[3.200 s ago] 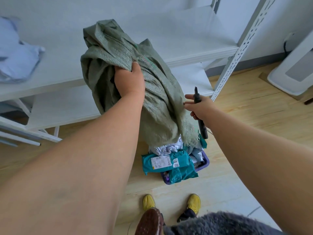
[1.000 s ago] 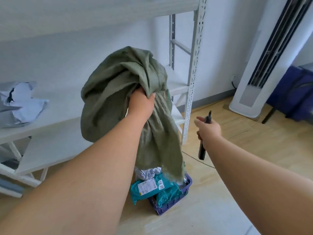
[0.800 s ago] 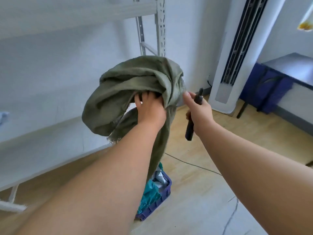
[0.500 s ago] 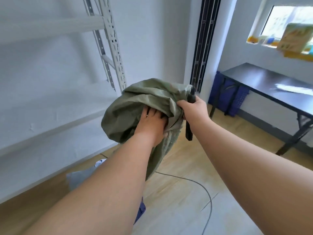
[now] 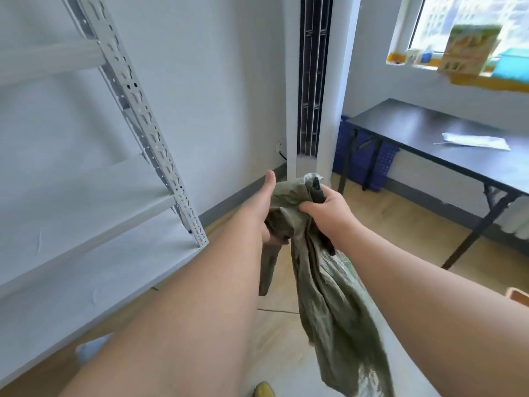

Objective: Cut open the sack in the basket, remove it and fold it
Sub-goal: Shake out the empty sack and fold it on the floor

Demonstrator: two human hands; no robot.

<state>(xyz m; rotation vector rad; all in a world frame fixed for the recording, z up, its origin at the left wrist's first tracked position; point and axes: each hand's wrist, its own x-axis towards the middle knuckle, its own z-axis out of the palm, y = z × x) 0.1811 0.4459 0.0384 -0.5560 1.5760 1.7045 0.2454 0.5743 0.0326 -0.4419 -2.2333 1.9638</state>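
Pale wood floor point(image 5: 400, 230), white walls, a white metal shelf rack point(image 5: 137, 104) on the left and a tall white fan tower point(image 5: 315, 81) in the corner. A dark folding table point(image 5: 429, 138) stands under the window with blue crates point(image 5: 369, 159) tucked beneath – what they hold I can't make out. The green sack point(image 5: 329, 296) hangs in mid-air between both arms, bunched at the top. The right hand point(image 5: 326, 207) is clenched round the sack and a black cutter point(image 5: 317, 187) – its blade end is hidden in the cloth. The left hand point(image 5: 267, 202) grips the sack from below, thumb up, fingers mostly hidden. A yellow shoe tip point(image 5: 264, 391) is cut off at the bottom edge.
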